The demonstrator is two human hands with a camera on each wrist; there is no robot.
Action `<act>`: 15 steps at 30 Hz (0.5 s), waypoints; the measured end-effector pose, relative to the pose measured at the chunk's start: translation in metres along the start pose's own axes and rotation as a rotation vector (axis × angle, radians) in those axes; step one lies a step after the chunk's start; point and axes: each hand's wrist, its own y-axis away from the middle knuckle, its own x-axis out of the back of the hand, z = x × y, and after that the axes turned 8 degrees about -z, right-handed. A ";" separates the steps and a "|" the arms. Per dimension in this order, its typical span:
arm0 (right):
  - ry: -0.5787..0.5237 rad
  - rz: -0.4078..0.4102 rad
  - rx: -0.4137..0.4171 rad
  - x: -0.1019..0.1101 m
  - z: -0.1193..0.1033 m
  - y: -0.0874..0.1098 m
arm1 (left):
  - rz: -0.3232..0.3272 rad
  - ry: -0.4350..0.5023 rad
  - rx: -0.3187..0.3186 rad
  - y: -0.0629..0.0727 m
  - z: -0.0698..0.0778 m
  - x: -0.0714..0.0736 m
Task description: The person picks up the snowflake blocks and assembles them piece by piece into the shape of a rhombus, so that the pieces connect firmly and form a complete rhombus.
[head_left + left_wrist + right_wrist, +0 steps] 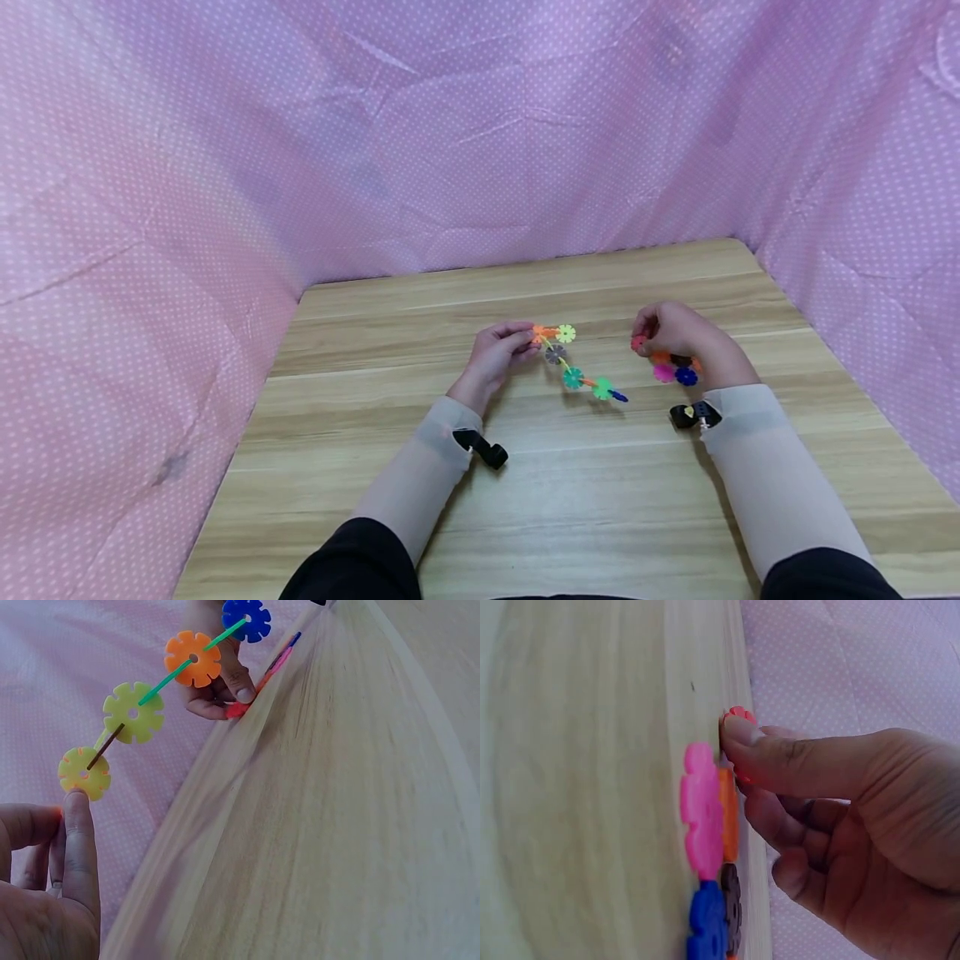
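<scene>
My left hand [497,357] pinches one end of a chain of slotted plastic flower discs [573,378], interlocked with some face-on and some edge-on. From the fingertips it slants down to the right above the table. In the left wrist view, a yellow disc [84,774] sits at the fingertips and a blue disc [247,619] is at the far end. To the right, my right hand [677,330] pinches a red disc [741,714] between thumb and finger, close over the table. Beside and below that hand lie a pink disc [703,810], a blue disc [707,922], an orange disc [729,817] and a brown disc [733,900].
The wood-grain table [555,517] spreads under both forearms. Pink cloth with white dots [480,150] hangs behind it and along both sides. A small black camera [483,450] is strapped to the left wrist, another black camera [686,415] to the right.
</scene>
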 end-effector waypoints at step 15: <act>-0.088 0.133 0.116 -0.009 -0.028 -0.009 | -0.014 -0.002 -0.013 -0.001 0.003 0.004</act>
